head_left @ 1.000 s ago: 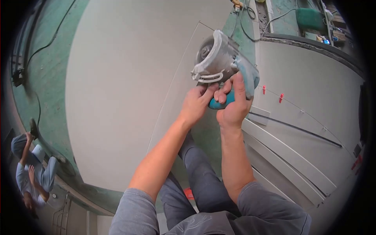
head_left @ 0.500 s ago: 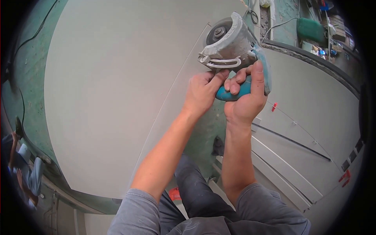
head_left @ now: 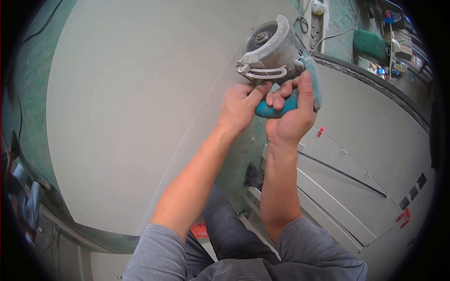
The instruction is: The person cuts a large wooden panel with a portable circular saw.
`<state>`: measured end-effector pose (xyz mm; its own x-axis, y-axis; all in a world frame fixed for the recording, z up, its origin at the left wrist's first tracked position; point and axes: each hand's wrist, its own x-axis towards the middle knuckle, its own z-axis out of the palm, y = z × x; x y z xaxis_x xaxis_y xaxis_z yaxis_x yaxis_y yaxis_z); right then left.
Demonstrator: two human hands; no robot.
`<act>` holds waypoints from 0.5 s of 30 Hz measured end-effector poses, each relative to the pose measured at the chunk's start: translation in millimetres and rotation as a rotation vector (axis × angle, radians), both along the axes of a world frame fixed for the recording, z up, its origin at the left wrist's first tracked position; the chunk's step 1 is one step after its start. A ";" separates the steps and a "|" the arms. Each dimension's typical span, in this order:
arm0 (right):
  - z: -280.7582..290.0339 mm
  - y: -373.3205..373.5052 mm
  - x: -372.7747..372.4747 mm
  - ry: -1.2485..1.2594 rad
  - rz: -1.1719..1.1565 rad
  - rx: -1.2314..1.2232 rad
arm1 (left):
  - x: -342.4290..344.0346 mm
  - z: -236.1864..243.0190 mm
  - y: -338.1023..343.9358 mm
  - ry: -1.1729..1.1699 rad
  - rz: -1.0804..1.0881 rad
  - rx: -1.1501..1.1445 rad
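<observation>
A dust-covered hand-held circular saw (head_left: 269,61) with a teal handle sits at the upper middle, over the right side of a large pale grey board (head_left: 117,107). Its round blade (head_left: 261,38) shows inside the curved metal guard. My right hand (head_left: 291,110) is wrapped round the handle, with the thumb extended along the body. Close beside it, my left hand (head_left: 238,105) grips the saw's lower front edge with thumb and fingers; the exact part is hidden. A thin straight line (head_left: 180,136) runs along the board, past the saw's blade side.
On my right lies another grey panel (head_left: 375,98) with red clips (head_left: 321,131) and long white strips (head_left: 323,196). A green container (head_left: 371,43) stands at the far right. A cable (head_left: 328,36) trails behind the saw. Another person (head_left: 28,192) is at the left edge.
The view has shifted slightly, so the boards and the person sit further left in the picture. Both hands keep the same grip on the saw, which has hardly moved.
</observation>
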<state>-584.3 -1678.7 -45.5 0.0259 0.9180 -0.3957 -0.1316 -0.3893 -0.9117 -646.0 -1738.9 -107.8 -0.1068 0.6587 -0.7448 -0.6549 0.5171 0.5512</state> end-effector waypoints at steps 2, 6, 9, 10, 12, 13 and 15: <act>-9.0 -9.3 -5.2 0.008 -0.001 -0.002 | -5.7 -7.1 -10.6 0.000 0.000 -0.006; -29.4 -26.0 -16.1 0.002 0.002 -0.006 | -13.6 -29.0 -28.1 0.000 0.017 -0.005; -44.9 -34.1 -24.6 -0.015 0.001 -0.003 | -16.9 -48.6 -35.8 0.024 0.056 0.031; -48.0 -37.3 -25.5 -0.019 0.005 -0.003 | -17.9 -52.3 -39.0 0.021 0.060 0.031; -53.2 -41.9 -25.0 -0.010 0.001 0.000 | -19.6 -57.8 -43.9 0.032 0.037 0.030; -54.9 -43.6 -24.5 -0.004 -0.002 0.001 | -20.2 -59.5 -45.7 0.039 0.025 0.030; -53.8 -47.8 -24.4 0.002 -0.004 0.001 | -20.2 -59.2 -50.5 0.046 0.014 0.029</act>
